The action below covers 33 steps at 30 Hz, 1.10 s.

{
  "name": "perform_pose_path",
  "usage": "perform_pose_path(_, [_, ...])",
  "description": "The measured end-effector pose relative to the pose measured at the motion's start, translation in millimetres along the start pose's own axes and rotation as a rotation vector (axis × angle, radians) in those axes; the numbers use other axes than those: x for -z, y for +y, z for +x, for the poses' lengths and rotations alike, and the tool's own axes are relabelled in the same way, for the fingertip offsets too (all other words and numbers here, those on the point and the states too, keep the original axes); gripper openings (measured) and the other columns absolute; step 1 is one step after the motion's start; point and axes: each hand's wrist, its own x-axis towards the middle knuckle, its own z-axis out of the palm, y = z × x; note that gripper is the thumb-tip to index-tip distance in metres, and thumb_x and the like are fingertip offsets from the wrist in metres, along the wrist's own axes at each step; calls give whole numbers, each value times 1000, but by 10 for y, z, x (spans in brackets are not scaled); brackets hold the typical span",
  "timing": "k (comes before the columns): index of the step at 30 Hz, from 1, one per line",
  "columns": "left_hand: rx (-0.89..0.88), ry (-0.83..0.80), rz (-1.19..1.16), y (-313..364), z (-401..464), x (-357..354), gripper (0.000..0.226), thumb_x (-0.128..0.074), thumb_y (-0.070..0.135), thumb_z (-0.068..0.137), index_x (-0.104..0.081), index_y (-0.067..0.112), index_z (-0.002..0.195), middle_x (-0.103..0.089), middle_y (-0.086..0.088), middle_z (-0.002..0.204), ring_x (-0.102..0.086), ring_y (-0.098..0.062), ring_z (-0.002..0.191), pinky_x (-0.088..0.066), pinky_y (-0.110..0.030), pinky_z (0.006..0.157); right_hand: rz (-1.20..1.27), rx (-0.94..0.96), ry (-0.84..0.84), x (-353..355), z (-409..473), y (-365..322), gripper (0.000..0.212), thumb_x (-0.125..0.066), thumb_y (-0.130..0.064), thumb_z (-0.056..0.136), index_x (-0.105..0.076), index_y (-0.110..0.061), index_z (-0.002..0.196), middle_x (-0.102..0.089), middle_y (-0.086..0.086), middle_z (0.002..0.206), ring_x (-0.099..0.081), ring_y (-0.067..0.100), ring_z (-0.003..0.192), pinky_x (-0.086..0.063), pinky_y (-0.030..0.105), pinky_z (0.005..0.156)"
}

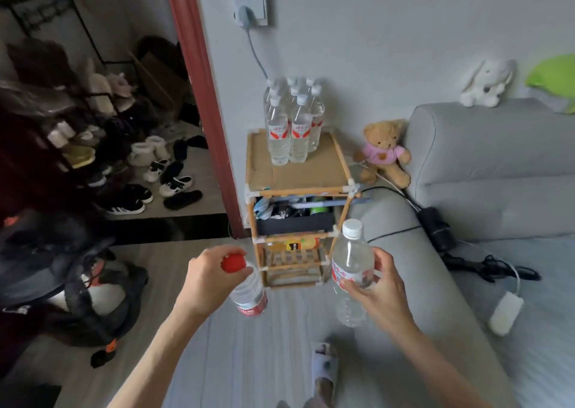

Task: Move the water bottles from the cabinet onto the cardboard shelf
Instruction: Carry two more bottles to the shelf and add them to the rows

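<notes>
My left hand [208,278] grips a clear water bottle with a red cap [249,292] around its neck, so it hangs tilted below the hand. My right hand [376,286] holds a taller white-capped water bottle [351,261] upright by its middle. Both bottles are in front of the cardboard shelf [314,171], a small rack with a brown cardboard top and bamboo frame against the wall. Several white-capped bottles [292,127] stand clustered at the back of that top. The cabinet is not in view.
A grey bed [497,165] with a teddy bear [385,152], cables and a white charger [505,312] lies at the right. A doorway at the left shows shoes [174,183] on the floor. A dark bag [77,283] sits at the lower left. A slippered foot [325,367] is below.
</notes>
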Motion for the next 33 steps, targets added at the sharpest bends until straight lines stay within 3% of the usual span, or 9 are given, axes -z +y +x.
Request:
perform_pose_path(3, [15,18,-6,220,575,-218,25,-76,18,68,-67,24,90,-67,0,89,-61,-17,84,-44,-25,77,17,13,1,74,743,46,66,-82,-27,61,-41,-28,112,-55,-6,110,-56,15,96,-47,27,77])
perform_pose_path(7, [42,85,-33,549,1236,-390,25,-76,18,68,-67,25,90,-65,-3,90,-59,-16,83,-41,-17,70,24,34,38,158,1673,-46,63,-82,-22,63,-39,-28,109,-54,-2,108,-56,17,94,-39,14,70])
perform_pose_path(13, [-4,123,-39,915,2196,-421,25,-76,19,70,-67,23,93,-64,6,90,-58,-9,83,-39,-9,71,24,77,56,37,2853,-204,67,-83,-22,60,-41,-20,112,-52,0,107,-52,17,96,-43,30,80])
perform_pose_path(16, [-52,95,-26,1035,2643,-427,27,-75,17,70,-67,20,96,-57,20,80,-55,2,76,-39,0,66,17,66,63,-157,3324,-228,68,-83,-24,60,-38,-19,111,-49,1,108,-50,19,99,-46,36,84])
perform_pose_path(19, [-90,33,-6,1020,3041,-450,28,-75,17,71,-67,20,97,-58,16,83,-53,6,76,-38,4,67,37,14,95,-417,3699,-178,75,-83,-32,59,-37,-17,117,-51,4,112,-52,23,102,-48,45,87])
perform_pose_path(26, [-120,-39,17,963,3663,-485,26,-73,16,73,-66,21,97,-51,28,81,-52,10,75,-40,1,67,14,-73,150,-856,4270,-95,76,-81,-35,61,-35,-17,119,-53,6,115,-55,25,102,-48,49,87])
perform_pose_path(29, [-128,-54,24,959,3783,-503,27,-73,16,74,-65,21,99,-54,21,86,-54,5,79,-40,-2,71,50,-74,161,-934,4367,-76,76,-81,-30,63,-35,-16,121,-52,8,118,-53,25,105,-47,49,90])
perform_pose_path(33, [-95,-55,31,938,3848,-507,28,-71,15,76,-62,23,102,-57,14,92,-56,-12,93,-46,-23,86,18,-19,130,-943,4422,-105,77,-81,-25,64,-36,-9,124,-49,10,120,-51,22,105,-43,31,85])
